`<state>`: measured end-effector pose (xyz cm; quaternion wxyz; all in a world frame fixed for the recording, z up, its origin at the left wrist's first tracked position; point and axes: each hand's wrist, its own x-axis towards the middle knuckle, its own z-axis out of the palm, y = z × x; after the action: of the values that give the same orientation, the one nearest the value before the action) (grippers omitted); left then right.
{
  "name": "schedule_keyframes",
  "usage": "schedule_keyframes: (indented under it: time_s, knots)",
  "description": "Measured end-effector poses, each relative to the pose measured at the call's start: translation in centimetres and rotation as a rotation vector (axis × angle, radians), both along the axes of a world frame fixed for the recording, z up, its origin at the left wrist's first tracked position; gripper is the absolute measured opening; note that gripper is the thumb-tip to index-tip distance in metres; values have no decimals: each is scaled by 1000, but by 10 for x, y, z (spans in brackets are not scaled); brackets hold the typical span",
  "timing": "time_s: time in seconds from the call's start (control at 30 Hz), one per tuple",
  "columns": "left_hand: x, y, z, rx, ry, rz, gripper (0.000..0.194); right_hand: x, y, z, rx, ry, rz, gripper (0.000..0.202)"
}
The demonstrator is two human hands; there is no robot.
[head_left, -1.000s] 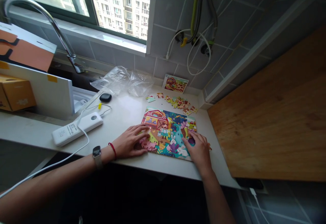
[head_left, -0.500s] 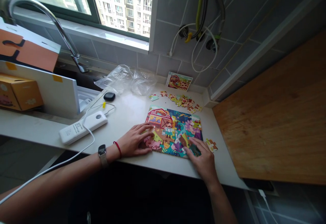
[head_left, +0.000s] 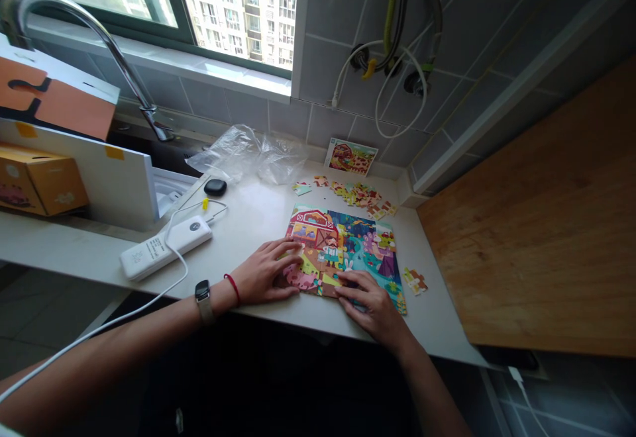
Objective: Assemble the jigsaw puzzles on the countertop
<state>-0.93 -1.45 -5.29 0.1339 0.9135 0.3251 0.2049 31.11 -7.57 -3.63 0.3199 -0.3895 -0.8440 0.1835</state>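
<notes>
A colourful jigsaw puzzle (head_left: 318, 238) lies on the white counter, a red barn scene on its left and a dark blue-green forest scene on its right. My left hand (head_left: 271, 271) rests at its left edge, fingers stretched out and fingertips on the pieces. Over the lower middle of the puzzle, my right hand (head_left: 370, 304) pinches a yellow and brown puzzle piece (head_left: 328, 285) at its fingertips; the hand covers part of the forest scene. Loose puzzle pieces (head_left: 360, 195) are heaped behind the puzzle, and a few joined pieces (head_left: 415, 281) lie to its right.
A picture card (head_left: 350, 157) leans on the back wall beside crumpled clear plastic (head_left: 248, 152). Leftward are a black case (head_left: 215, 187), a white power bank (head_left: 166, 247) with a cable, boxes (head_left: 44, 179) and a faucet (head_left: 106, 36). A wooden board (head_left: 536, 238) borders the right side.
My right hand has moved left across the puzzle, carrying the piece toward the barn scene's lower right and uncovering the forest's right side. My left hand stays in place.
</notes>
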Motion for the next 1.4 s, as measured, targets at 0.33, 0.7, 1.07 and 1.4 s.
schedule_keyframes:
  time_s: [0.33, 0.7, 1.07, 1.4]
  knots:
    - [-1, -1, 0, 20, 15, -2, 54, -8, -1, -4, 80, -86, 18, 38]
    - [6, 4, -3, 99, 103, -297, 71, -13, -9, -5, 83, -223, -26, 41]
    - [7, 5, 2, 78, 128, -298, 65, -21, -20, -13, 145, -120, -135, 37]
    - [7, 6, 2, 66, 123, -301, 63, -19, -25, -15, 144, -48, -231, 27]
